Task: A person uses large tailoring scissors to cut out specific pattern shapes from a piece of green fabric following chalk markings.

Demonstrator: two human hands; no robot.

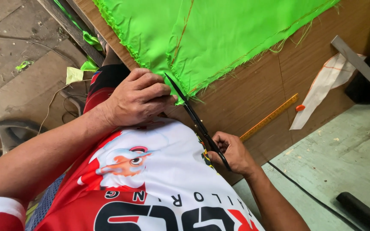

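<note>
1. The green fabric (210,34) lies spread on the brown wooden table (253,98), its frayed lower edge running across the board and its near corner reaching the table's near edge.
2. The black scissors (195,119) lie slanted at that corner, the blade tips at the cloth's frayed edge.
3. The right hand (232,154) has its grip closed through the scissor handles, just off the table's near edge.
4. The left hand (138,98) lies knuckles up on the fabric corner, its grip closed, pinching the cloth beside the blades.
5. A yellow ruler (270,116) lies aslant on the bare wood, near the right hand.
6. Beyond it a white paper pattern piece (322,87) with an orange line hangs past the table's edge, a small orange piece (300,108) beside it, and a grey metal bar (358,64) crosses its upper end.
7. Bare wood shows between the fabric's edge and the ruler.
8. To the right, below the table, lies a pale green concrete floor (347,149) with a black cable (305,188) and a black tube (362,211).
9. To the left, grey floor (13,42) holds green scraps (24,65) and a yellow-green piece (73,75).
</note>
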